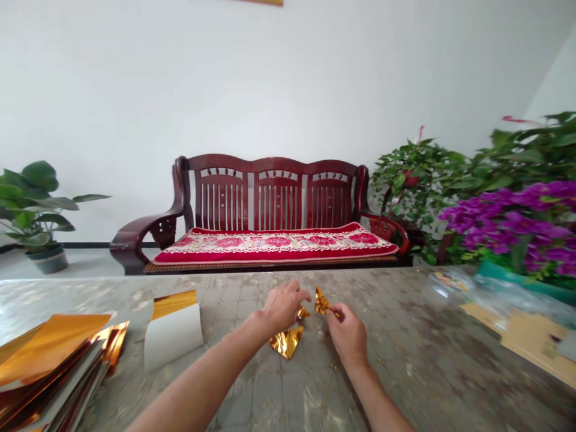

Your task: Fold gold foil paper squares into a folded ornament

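Note:
My right hand (pixel 350 336) pinches the lower edge of a small folded piece of gold foil paper (pixel 321 302) between thumb and fingers, holding it upright above the table. Close by on the left, my left hand (pixel 284 305) is bent over the table with its fingers apart, one reaching toward that piece. A small bit of gold foil (pixel 303 312) shows just under those fingers; I see no clear grip on it. Below my left hand lies a larger crumpled, folded gold foil piece (pixel 287 342) with a pointed lower end.
A stack of gold foil sheets (pixel 58 348) lies at the left, beside a curled sheet with a white back (pixel 173 336). Plastic bags (pixel 508 291), cardboard (pixel 535 339) and purple flowers (pixel 517 222) stand at the right. Beyond the patterned table (pixel 405 372) is a wooden bench (pixel 276 198).

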The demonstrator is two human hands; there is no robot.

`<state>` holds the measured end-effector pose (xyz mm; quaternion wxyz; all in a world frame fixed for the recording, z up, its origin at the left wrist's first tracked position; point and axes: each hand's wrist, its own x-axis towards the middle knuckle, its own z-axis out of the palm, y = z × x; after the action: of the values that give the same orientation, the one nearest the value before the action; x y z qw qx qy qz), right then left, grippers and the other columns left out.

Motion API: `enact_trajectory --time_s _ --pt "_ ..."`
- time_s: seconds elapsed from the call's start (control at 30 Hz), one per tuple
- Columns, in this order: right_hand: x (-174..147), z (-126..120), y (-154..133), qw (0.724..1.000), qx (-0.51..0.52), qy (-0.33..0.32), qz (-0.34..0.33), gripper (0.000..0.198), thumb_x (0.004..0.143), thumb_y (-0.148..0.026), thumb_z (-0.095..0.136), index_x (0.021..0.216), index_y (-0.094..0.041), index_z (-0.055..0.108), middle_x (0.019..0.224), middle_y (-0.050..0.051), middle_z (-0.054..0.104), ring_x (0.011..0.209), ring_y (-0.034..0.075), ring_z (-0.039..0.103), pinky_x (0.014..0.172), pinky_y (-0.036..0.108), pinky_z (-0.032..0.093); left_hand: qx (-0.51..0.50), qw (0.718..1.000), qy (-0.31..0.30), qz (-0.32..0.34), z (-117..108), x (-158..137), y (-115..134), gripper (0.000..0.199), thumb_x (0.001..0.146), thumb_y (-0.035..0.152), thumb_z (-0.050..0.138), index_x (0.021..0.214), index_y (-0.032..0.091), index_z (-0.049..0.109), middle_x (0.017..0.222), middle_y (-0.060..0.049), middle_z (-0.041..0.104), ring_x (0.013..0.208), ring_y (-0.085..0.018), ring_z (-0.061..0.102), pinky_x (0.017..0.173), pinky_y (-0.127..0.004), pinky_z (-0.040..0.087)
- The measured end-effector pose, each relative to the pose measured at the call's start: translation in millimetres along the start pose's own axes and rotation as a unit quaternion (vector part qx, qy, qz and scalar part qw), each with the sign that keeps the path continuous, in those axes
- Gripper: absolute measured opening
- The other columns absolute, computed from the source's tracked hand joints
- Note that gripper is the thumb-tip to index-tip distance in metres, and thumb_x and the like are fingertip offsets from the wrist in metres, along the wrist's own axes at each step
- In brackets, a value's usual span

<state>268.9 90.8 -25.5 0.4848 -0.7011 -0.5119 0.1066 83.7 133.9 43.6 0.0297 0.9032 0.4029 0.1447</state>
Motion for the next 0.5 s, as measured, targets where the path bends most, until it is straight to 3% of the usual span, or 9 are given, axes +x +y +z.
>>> enact_trajectory --time_s 0.27,0.37,0.5 --pt "-2 1 -2 0.999 -0.016 -0.002 -0.038 0.021 0.077 -0.034 0.048 0.077 -0.023 0.066 0.079 0.004 0.073 0.074 0.021 0.066 0.069 0.028 0.044 0.025 0.997 -0.076 -0.024 13 15 -3 0.021 0.082 0.024 0.061 0.100 0.027 0.072 0.096 -0.007 0.071 0.093 -0.025 0.067 0.081 -0.033 0.051" --pt "-3 1 -4 0.997 -0.049 -0.002 -0.064 0.020 0.079 -0.030 0.047 0.079 -0.023 0.065 0.082 0.004 0.072 0.074 0.020 0.065 0.069 0.028 0.043 0.010 0.997 -0.070 -0.035 17 11 -5 0.017 0.082 0.022 0.059 0.091 0.026 0.073 0.092 -0.005 0.072 0.090 -0.023 0.068 0.077 -0.029 0.049" --pt "-6 2 -6 0.991 -0.095 -0.007 -0.097 0.021 0.083 -0.026 0.045 0.084 -0.022 0.065 0.088 0.004 0.072 0.079 0.019 0.065 0.070 0.027 0.042 -0.021 0.998 -0.039 -0.039 22 0 -3 0.017 0.086 0.023 0.056 0.093 0.028 0.071 0.095 -0.002 0.072 0.093 -0.020 0.066 0.077 -0.025 0.047"
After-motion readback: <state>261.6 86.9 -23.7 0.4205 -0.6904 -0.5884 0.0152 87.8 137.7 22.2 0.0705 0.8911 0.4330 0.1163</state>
